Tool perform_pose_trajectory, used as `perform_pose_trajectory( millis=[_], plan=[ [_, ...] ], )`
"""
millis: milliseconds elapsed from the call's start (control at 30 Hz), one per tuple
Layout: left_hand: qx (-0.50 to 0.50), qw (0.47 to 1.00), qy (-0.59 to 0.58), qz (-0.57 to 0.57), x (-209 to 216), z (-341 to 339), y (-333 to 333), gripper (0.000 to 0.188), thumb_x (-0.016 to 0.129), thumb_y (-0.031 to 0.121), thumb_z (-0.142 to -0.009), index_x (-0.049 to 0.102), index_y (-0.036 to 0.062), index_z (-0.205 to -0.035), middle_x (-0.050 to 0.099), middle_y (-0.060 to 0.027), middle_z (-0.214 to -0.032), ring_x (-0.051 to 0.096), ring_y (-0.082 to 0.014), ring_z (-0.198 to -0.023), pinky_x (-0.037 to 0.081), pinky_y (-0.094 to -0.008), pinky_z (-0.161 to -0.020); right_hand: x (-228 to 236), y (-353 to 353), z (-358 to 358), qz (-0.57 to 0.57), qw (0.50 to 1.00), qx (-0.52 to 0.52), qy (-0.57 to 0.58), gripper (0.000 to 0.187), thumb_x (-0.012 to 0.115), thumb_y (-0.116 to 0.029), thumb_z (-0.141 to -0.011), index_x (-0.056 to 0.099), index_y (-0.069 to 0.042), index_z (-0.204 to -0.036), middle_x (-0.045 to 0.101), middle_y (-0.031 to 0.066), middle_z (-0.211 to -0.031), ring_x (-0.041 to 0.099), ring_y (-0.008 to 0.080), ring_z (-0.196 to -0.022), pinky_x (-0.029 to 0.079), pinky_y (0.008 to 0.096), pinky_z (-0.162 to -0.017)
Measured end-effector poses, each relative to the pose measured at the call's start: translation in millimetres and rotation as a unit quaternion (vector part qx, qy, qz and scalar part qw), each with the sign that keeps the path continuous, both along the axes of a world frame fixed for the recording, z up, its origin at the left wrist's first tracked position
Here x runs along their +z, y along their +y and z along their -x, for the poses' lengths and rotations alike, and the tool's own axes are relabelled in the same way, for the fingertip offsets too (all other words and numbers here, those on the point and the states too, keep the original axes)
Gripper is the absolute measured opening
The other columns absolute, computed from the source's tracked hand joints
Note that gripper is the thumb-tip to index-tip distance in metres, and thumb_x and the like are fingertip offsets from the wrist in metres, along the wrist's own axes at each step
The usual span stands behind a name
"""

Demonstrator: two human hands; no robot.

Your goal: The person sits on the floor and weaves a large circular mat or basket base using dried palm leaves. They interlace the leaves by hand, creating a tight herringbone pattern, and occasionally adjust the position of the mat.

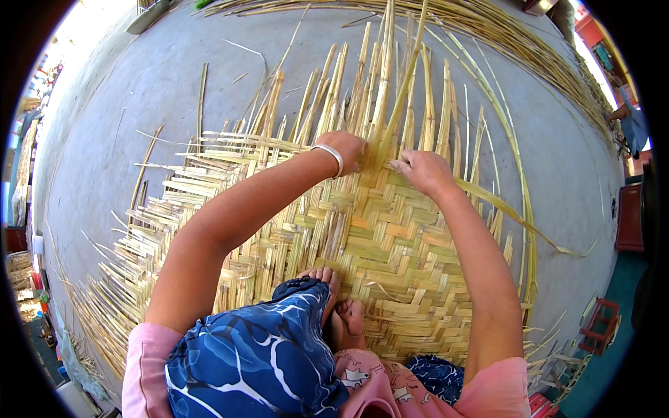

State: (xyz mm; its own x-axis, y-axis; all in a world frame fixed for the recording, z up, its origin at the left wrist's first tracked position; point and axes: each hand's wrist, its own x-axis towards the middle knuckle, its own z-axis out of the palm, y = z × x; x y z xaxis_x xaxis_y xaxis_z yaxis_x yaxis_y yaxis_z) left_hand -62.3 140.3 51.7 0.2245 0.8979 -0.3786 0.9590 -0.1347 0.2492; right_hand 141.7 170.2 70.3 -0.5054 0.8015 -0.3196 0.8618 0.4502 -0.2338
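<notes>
A half-woven mat (397,244) of flattened, yellow-green reed strips lies on the floor under my feet, in a zigzag weave. Loose upright strips (428,104) fan out from its far edge. My left hand (343,148), with a silver bangle at the wrist, is closed at the base of those strips; its fingertips are partly hidden. Just right of it, my right hand (424,171) pinches a reed strip at the weave's far edge. A long loose strip (516,211) trails from beneath my right wrist toward the right, its end on the floor.
A long bundle of reeds (516,49) curves along the far right. Several scraps (240,76) lie on the grey floor (174,76). A red-brown stool (599,325) stands at the lower right. Another person (634,129) is partly visible at the right rim.
</notes>
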Motion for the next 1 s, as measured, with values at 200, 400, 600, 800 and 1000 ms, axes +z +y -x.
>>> perform_pose_trajectory(
  millis=[200,400,600,800,1000],
  plan=[
    [-0.010,0.997,-0.031,-0.072,-17,8,-15,0.027,0.064,0.029,-0.079,0.064,0.0080,-0.096,0.066,-0.0124,-0.090,0.062,-0.0299,-0.090,0.048,-0.0407,-0.079,-20,-1,0,0.017,1.000,0.011,-0.012,0.037,0.052,-0.043,-0.087,0.063,-0.008,-0.081,0.064,0.0153,-0.081,0.061,0.0338,-0.079,0.048,0.0452,-0.070],
    [0.183,0.921,-0.262,-0.222,-26,68,-41,0.025,0.062,0.018,-0.084,0.063,0.0048,-0.105,0.066,-0.0135,-0.099,0.065,-0.0241,-0.088,0.051,-0.0342,-0.075,-41,8,-5,0.030,0.999,0.006,-0.020,0.042,0.051,-0.047,-0.086,0.062,-0.007,-0.081,0.064,0.0149,-0.083,0.060,0.0334,-0.080,0.047,0.0453,-0.071],
    [0.098,0.969,0.047,-0.220,-44,126,-41,0.037,0.050,0.039,-0.089,0.064,0.0065,-0.099,0.065,-0.0125,-0.094,0.061,-0.0301,-0.091,0.046,-0.0409,-0.082,-42,12,-5,0.060,0.998,0.005,-0.010,0.046,0.050,-0.049,-0.086,0.060,-0.006,-0.077,0.061,0.0156,-0.077,0.058,0.0338,-0.075,0.045,0.0446,-0.066],
    [0.080,0.992,0.080,-0.054,-20,113,-29,0.049,0.047,0.053,-0.088,0.062,0.0077,-0.077,0.065,-0.0120,-0.084,0.061,-0.0296,-0.083,0.046,-0.0418,-0.075,-47,12,-6,0.037,0.999,0.009,-0.003,0.047,0.049,-0.050,-0.086,0.061,-0.005,-0.079,0.062,0.0167,-0.080,0.058,0.0351,-0.076,0.045,0.0455,-0.067],
    [0.105,0.991,0.080,-0.015,-19,108,-35,0.049,0.051,0.058,-0.084,0.065,0.0110,-0.084,0.066,-0.0104,-0.083,0.062,-0.0287,-0.080,0.047,-0.0414,-0.072,-32,13,5,0.040,0.996,0.034,-0.068,0.046,0.048,-0.050,-0.087,0.065,-0.007,-0.087,0.064,0.0151,-0.086,0.060,0.0339,-0.085,0.047,0.0450,-0.074]
  ],
)
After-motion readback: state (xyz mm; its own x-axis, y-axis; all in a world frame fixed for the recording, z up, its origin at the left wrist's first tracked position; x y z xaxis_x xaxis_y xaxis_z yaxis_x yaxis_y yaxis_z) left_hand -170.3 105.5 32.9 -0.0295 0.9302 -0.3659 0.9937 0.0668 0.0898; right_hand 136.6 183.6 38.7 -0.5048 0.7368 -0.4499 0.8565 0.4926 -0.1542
